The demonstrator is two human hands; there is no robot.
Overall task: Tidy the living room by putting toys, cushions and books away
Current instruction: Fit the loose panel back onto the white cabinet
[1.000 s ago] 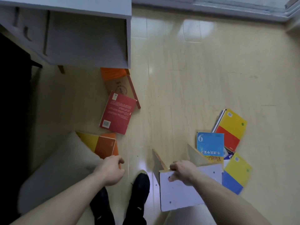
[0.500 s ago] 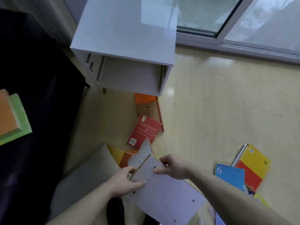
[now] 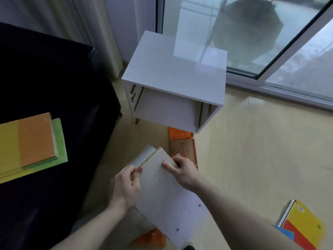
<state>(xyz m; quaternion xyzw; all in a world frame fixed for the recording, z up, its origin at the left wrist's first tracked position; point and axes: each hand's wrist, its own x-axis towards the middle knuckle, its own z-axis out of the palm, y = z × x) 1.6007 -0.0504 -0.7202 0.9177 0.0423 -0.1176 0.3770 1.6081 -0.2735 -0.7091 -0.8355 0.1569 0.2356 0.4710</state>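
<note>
Head view: both hands hold a white panel [image 3: 162, 192] low in the middle of the frame. Left hand [image 3: 124, 188] pinches its near-left edge, thumb on top; right hand [image 3: 183, 170] grips the far edge, fingers curled over it. At 12 o'clock from the panel stands an open white cabinet [image 3: 176, 74], books [image 3: 182, 141] on the floor between them. At 9 o'clock, coloured cushions [image 3: 30, 141] lie on a black sofa [image 3: 54, 78]. At 4 o'clock lies a yellow-red book [image 3: 304, 226].

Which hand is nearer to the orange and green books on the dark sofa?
Left. The left hand grips the white board's edge on the side toward the orange and green books; the right hand holds the far edge.
</note>
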